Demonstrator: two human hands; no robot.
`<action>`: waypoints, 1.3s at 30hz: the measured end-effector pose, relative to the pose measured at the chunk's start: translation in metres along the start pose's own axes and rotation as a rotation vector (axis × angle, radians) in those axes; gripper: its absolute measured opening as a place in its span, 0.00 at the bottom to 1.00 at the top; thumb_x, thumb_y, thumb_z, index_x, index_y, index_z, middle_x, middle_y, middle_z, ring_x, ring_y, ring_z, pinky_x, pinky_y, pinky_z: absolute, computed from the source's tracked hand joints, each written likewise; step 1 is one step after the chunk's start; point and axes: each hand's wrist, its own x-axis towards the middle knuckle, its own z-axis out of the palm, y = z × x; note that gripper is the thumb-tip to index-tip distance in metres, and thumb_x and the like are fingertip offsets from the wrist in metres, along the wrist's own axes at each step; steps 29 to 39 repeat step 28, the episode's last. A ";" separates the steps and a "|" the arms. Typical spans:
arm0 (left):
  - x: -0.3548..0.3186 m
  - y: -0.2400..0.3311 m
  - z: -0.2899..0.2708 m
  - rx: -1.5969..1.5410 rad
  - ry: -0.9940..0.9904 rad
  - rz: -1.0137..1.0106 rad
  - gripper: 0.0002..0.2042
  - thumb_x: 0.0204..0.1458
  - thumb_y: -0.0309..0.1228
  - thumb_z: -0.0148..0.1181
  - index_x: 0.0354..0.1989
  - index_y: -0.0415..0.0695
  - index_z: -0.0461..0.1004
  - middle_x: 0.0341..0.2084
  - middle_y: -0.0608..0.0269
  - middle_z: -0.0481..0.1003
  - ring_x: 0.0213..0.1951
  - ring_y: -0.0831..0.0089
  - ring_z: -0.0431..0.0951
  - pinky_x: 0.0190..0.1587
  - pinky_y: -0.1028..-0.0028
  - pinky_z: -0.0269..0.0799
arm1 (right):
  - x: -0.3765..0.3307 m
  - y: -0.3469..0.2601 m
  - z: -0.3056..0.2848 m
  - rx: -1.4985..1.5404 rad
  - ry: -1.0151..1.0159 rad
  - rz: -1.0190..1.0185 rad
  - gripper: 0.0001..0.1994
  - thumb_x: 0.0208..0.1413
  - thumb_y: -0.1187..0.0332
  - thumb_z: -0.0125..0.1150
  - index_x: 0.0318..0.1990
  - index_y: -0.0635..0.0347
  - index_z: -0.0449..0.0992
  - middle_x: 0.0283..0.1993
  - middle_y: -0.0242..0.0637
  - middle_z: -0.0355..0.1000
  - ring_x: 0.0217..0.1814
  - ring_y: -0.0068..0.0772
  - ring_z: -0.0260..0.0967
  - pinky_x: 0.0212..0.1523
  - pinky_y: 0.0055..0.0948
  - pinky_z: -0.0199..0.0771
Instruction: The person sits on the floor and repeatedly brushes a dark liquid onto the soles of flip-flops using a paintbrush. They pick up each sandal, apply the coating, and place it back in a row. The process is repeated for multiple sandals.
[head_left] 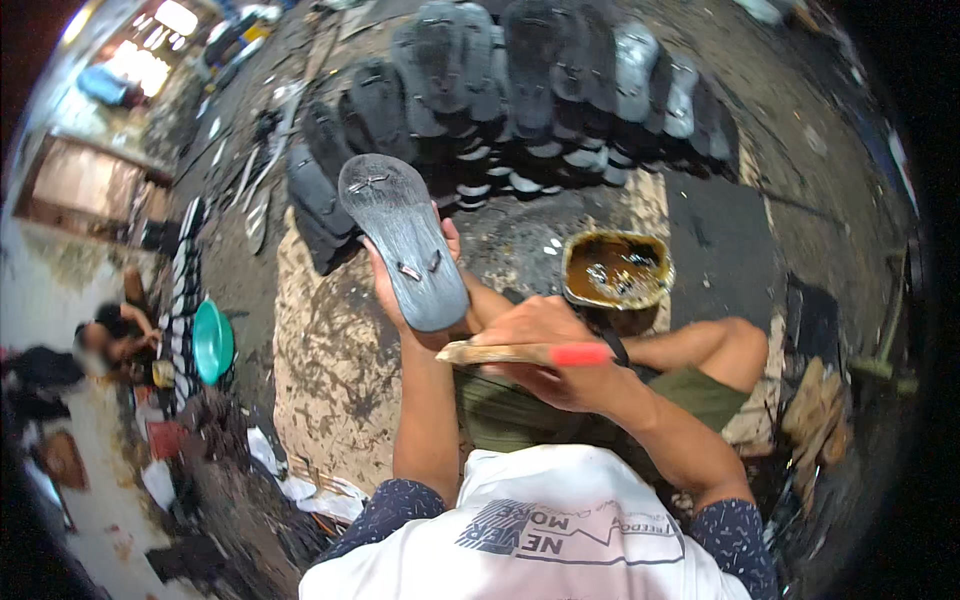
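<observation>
My left hand holds up a dark grey shoe sole, toe end away from me. Short strap ends poke out of its face, which has a wet-looking sheen. My right hand is closed round a brush with a red-ended handle and a pale, smeared tip. That tip lies just below the sole's near end; I cannot tell if they touch. Right of the sole stands a squarish tub with a crusted rim, holding brown, glossy liquid.
Stacked dark soles curve across the far side. A stained sheet and a dark mat cover the ground. At left are a green basin and another person. Wood pieces lie at right.
</observation>
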 end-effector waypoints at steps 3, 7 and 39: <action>0.005 0.067 -0.031 0.014 -0.284 0.023 0.39 0.65 0.56 0.49 0.70 0.33 0.56 0.65 0.40 0.64 0.60 0.43 0.68 0.58 0.45 0.72 | 0.015 0.000 -0.038 -0.097 0.081 0.056 0.15 0.54 0.73 0.68 0.50 0.54 0.80 0.58 0.40 0.75 0.67 0.48 0.66 0.63 0.41 0.66; -0.037 0.141 -0.099 0.027 0.214 0.208 0.38 0.65 0.63 0.40 0.70 0.40 0.61 0.57 0.48 0.73 0.57 0.45 0.74 0.61 0.46 0.72 | 0.009 0.025 -0.081 -0.114 0.364 0.262 0.11 0.62 0.69 0.62 0.51 0.58 0.77 0.73 0.51 0.58 0.75 0.53 0.55 0.75 0.47 0.50; -0.024 0.174 -0.121 1.017 0.475 0.137 0.32 0.60 0.27 0.61 0.73 0.47 0.56 0.64 0.62 0.67 0.59 0.67 0.72 0.59 0.61 0.74 | -0.062 0.070 -0.137 -0.263 0.743 0.715 0.28 0.69 0.55 0.56 0.70 0.60 0.65 0.67 0.30 0.66 0.60 0.24 0.64 0.64 0.26 0.60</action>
